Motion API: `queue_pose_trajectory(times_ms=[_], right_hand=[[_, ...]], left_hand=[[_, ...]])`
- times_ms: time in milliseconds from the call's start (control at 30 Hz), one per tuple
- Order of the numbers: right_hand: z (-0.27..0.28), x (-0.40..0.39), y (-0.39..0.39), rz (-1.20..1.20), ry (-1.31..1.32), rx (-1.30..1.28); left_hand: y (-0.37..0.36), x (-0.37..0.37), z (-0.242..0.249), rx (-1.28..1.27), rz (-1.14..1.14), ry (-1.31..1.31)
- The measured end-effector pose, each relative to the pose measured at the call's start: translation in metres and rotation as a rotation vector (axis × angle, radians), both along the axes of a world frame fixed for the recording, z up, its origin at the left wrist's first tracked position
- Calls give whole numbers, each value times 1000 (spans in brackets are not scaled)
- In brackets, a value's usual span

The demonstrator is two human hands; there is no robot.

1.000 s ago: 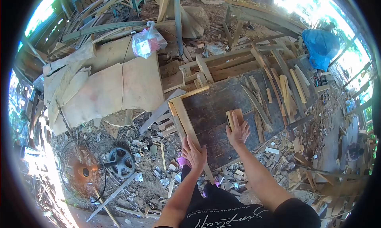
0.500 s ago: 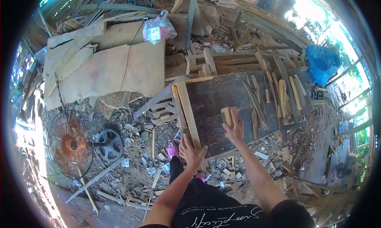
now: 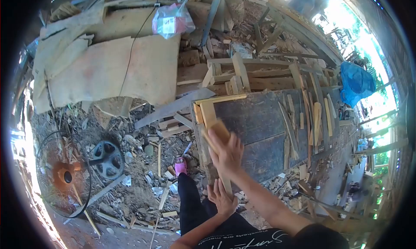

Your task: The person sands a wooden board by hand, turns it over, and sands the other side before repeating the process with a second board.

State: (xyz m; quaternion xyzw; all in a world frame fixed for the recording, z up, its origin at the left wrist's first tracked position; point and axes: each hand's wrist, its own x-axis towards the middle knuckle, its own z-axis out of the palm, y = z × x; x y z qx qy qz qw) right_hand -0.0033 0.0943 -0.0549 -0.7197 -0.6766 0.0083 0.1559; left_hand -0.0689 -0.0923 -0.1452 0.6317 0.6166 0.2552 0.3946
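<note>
Gripping a wooden block (image 3: 219, 131) in our right hand (image 3: 229, 152), we're mid-rubbing the pale frame (image 3: 209, 114), left hand (image 3: 222, 198) spread loose, dark board (image 3: 264, 132) unfinished.

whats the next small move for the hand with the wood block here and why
Probably set the wood block down flat on the light plank at the dark panel's left edge. The right hand holds it, blurred, right over that plank, and the left hand lies open near the plank's lower end, seemingly steadying it. Whether the block already touches the plank cannot be told.
</note>
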Motion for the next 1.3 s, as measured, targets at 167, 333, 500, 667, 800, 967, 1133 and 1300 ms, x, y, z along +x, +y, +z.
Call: queue_pose_trajectory(times_ms=[167, 333, 500, 667, 800, 967, 1133, 1300], right_hand=[[0, -4, 206, -8, 19, 53], [43, 21, 218, -122, 230, -26], [39, 44, 15, 77, 130, 76], [7, 34, -157, 110, 122, 0], [-10, 14, -143, 65, -13, -36], [-5, -1, 9, -6, -22, 33], [-3, -4, 211, -73, 48, 11], [14, 30, 222, -49, 242, 9]], left_hand=[[6, -4, 4, -36, -50, 29], [9, -6, 3, -46, -27, 12], [3, 3, 9, -20, 67, -18], [-7, 10, -8, 38, 115, 45], [-1, 5, -4, 161, 49, 80], [6, -1, 7, -41, 49, -8], [7, -2, 5, -106, 53, -57], [6, -4, 7, -89, 78, -58]])
